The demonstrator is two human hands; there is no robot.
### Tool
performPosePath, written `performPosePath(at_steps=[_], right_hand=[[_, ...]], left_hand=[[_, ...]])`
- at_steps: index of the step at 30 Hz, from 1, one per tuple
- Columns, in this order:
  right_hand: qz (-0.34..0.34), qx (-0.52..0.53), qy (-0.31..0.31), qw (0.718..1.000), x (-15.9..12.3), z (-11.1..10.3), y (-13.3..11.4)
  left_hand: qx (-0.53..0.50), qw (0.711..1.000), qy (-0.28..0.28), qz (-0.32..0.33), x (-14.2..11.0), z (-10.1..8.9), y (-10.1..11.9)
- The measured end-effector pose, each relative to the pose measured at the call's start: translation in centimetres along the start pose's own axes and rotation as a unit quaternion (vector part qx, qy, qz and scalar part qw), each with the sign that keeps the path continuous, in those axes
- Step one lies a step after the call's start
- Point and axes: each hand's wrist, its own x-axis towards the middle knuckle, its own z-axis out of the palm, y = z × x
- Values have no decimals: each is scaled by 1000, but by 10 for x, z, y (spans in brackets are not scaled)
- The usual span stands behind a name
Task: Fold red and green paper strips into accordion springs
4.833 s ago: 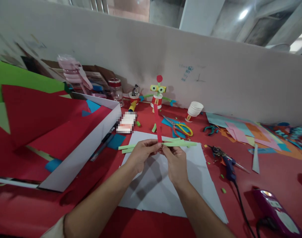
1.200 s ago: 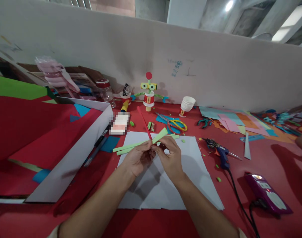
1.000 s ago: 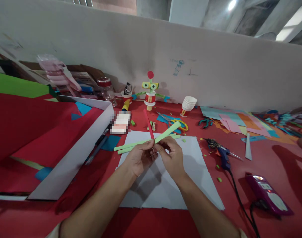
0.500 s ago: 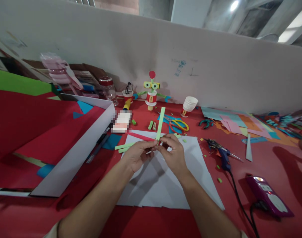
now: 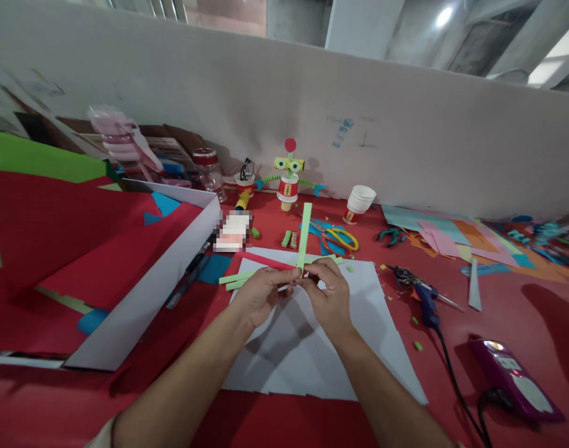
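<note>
My left hand (image 5: 264, 294) and my right hand (image 5: 329, 291) meet over a white sheet (image 5: 303, 361), fingers pinched together. Between them they grip a light green paper strip (image 5: 305, 233) that stands upright from the fingertips. A red paper strip (image 5: 266, 260) runs out to the left from the same spot; how the two join is hidden by my fingers. More light green strips (image 5: 235, 279) lie by my left hand. Beyond the hands sit small folded paper springs (image 5: 287, 239) and scissors (image 5: 340, 238) with yellow and red handles.
A paper-cup robot figure (image 5: 288, 186) stands at the back near stacked paper cups (image 5: 359, 202). To the right lie a glue gun (image 5: 427, 302), its cord, a purple device (image 5: 515, 379) and pliers (image 5: 391, 236). A white box (image 5: 149, 280) of coloured paper occupies the left.
The view has shifted slightly, so everything sits a little lower and to the right. Both hands keep their pinch on the strips, with only slight finger movement.
</note>
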Motion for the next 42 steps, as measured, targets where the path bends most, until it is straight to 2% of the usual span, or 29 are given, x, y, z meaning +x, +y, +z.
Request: performPosePath(at_steps=[3,7,15,21,24,31,34,42], right_hand=[[-6,-11,2,1000,0,0,-1],[-5,-6,-1,1000,0,1,2],[51,45,-30,997,1,0,4],[133,80,-51,987,1,2,14],[152,112,-66,980,1,3,14],[199,168,-54,964,4,1,3],[200,167,-46,964,4,2,3],[232,193,-57,952,3,2,4]], left_hand=[[8,1000,4,-10,1,-2,0],[23,999,22,30,1,-2,0],[2,998,47,35,0,1,-1],[9,992,80,93,6,-1,-9],[4,989,94,111,9,-2,-12],[32,980,59,190,3,4,-16],[24,971,72,228,0,9,-19],[22,969,98,227,1,10,-21]])
